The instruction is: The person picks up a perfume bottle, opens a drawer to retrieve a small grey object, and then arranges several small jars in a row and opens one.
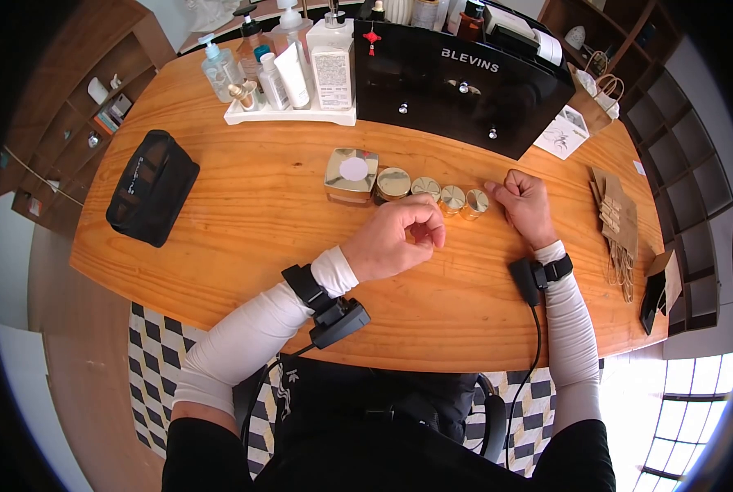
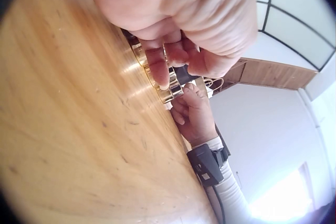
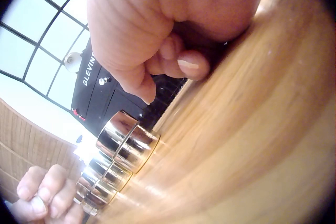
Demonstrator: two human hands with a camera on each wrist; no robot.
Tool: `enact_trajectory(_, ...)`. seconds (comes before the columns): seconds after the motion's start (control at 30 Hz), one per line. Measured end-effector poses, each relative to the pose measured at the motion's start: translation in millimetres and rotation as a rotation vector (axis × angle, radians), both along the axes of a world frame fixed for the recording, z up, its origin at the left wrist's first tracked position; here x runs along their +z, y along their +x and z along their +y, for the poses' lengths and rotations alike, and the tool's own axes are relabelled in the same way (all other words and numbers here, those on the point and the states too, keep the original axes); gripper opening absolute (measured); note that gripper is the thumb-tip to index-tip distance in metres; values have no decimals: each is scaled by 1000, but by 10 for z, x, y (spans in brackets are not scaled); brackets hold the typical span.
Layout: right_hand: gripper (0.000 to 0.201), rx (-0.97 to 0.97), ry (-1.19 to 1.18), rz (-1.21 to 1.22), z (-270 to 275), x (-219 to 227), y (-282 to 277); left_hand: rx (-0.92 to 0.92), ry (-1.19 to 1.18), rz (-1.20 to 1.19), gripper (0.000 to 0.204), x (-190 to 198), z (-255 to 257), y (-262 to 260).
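A row of gold-lidded cosmetic containers stands on the wooden table (image 1: pixel 284 221). At its left end is a square gold-topped jar (image 1: pixel 352 172) with a pale round label, beside a wide round jar (image 1: pixel 393 182). Smaller round jars continue to the right, ending with one small gold jar (image 1: pixel 476 202). My left hand (image 1: pixel 392 238) hovers in front of the row, fingers loosely curled around nothing. My right hand (image 1: pixel 524 207) rests by the table surface just right of the end jar, its fingers bent loosely with nothing showing in them. Shiny gold sides (image 3: pixel 136 148) show below the right fingers in the right wrist view.
Behind the row stands a black drawer box (image 1: pixel 456 90) with BLEVINS lettering. A white tray (image 1: pixel 288 117) of bottles and tubes is at back left. A black mesh pouch (image 1: pixel 152 189) lies at left, brown paper bags (image 1: pixel 616 213) at right.
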State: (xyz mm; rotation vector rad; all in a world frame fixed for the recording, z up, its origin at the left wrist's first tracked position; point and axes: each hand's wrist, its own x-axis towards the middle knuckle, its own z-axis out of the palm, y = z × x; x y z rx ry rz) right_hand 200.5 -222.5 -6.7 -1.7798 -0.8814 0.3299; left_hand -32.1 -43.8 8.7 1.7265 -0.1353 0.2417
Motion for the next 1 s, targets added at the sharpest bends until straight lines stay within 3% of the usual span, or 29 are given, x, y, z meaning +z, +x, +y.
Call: enact_trajectory(1.0, 54, -8, -10, -26, 1, 15, -8, 32, 8, -18, 11, 61, -43, -21)
